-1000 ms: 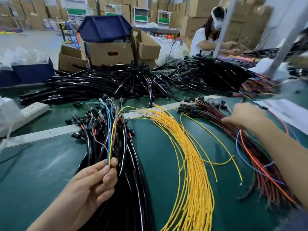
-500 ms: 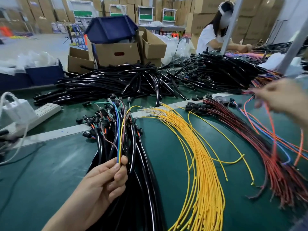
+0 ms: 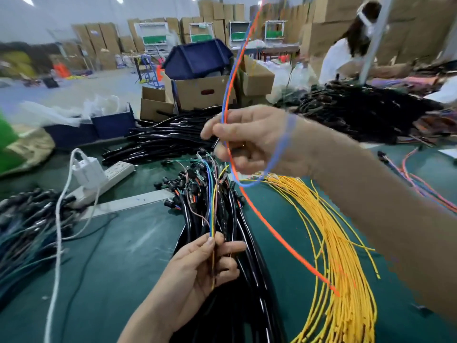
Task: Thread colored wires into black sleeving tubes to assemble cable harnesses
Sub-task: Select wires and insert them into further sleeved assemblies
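The left hand [image 3: 197, 266] was low over the green worktop [image 3: 138, 256], its thumb and fingertips pinching a few thin wires [image 3: 211, 219], blue and yellow among them, that rose from a long bundle of black sleeved harnesses [image 3: 247, 280] lying beneath it. The right hand [image 3: 249, 139] was raised above that bundle's connector ends, well apart from the left, its fingers curled round an orange wire [image 3: 272, 229] and a blue wire [image 3: 279, 154]. The orange one ran up out of view and trailed down to the yellow wires [image 3: 341, 243] fanned across the worktop on the right; the blue one looped under the wrist. Loose black sleeving tubes [image 3: 168, 139] were heaped farther back, with another dark pile of harnesses [image 3: 358, 112] to their right. A white power strip [image 3: 108, 177] with a plugged-in adapter [image 3: 87, 169] lay at the left. Behind stood a cardboard box [image 3: 200, 92] holding a dark blue bin [image 3: 197, 58], and another person [image 3: 346, 53] worked at the far right. Green-and-white panels on the rear shelving [image 3: 150, 39] were too blurred to read.
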A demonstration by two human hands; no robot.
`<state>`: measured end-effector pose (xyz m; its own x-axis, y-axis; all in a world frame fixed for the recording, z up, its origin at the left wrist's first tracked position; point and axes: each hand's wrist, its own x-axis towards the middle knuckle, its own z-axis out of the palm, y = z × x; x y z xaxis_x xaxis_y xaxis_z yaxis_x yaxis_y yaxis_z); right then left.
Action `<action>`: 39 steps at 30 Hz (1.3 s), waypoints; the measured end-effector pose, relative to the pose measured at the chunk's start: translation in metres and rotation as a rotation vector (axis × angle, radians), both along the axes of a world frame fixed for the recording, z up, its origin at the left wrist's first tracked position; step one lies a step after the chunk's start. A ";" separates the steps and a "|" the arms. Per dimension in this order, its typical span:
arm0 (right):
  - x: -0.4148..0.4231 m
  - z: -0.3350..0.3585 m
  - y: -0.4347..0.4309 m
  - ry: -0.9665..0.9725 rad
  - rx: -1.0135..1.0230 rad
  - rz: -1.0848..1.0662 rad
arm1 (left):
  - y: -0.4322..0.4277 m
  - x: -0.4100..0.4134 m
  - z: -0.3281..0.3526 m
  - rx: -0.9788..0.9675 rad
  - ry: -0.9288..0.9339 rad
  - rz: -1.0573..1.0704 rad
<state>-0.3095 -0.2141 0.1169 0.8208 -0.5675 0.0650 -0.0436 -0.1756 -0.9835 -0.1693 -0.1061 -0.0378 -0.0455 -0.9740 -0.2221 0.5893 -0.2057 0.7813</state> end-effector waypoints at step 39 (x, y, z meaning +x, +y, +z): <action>0.024 -0.082 -0.080 0.101 0.286 -0.140 | 0.001 0.003 -0.004 -0.071 0.112 -0.029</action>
